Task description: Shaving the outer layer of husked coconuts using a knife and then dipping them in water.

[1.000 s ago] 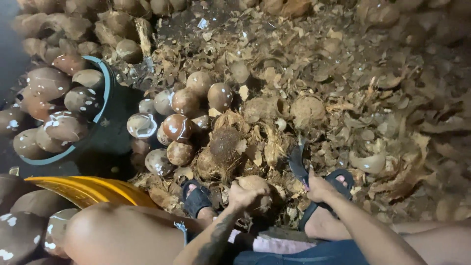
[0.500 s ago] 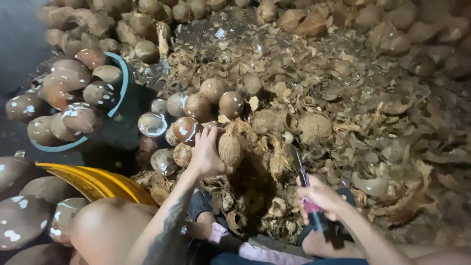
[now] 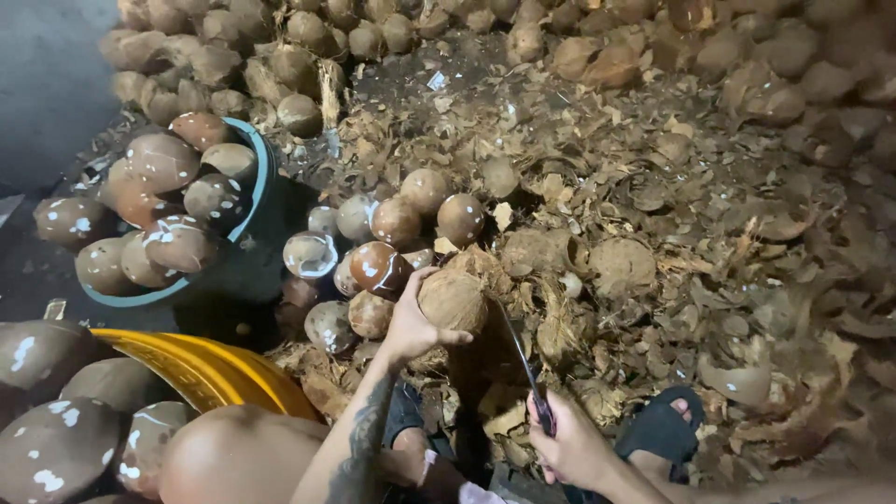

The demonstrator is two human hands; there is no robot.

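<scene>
**A:** Brown husk fibre everywhere lol, the whole floor (image 3: 709,233) is shell scraps. So what's each of the hands doing?

**B:** Left hand (image 3: 411,327) is wrapped around a hairy brown coconut (image 3: 455,301), fingers curled over its near-left side, holding it up just above the husk pile in the middle of the scene. Right hand (image 3: 574,448) is closed tight on the handle of a knife (image 3: 523,359), blade pointing up and far, tip just beside the coconut's right edge. Can't tell if the blade is actually touching it.

**A:** And the stuff around?

**B:** Just to the left of the held coconut there's a cluster of peeled coconuts (image 3: 378,266), smooth brown with white patches. Further left, a teal basin (image 3: 257,201) heaped with more of them. Near left there's a yellow tub (image 3: 210,369), rim showing, with peeled ones beside it. Unpeeled husky coconuts (image 3: 280,56) are stacked along the far edge. A foot in a black sandal (image 3: 663,429) sits near right, just beside the knife hand.
</scene>
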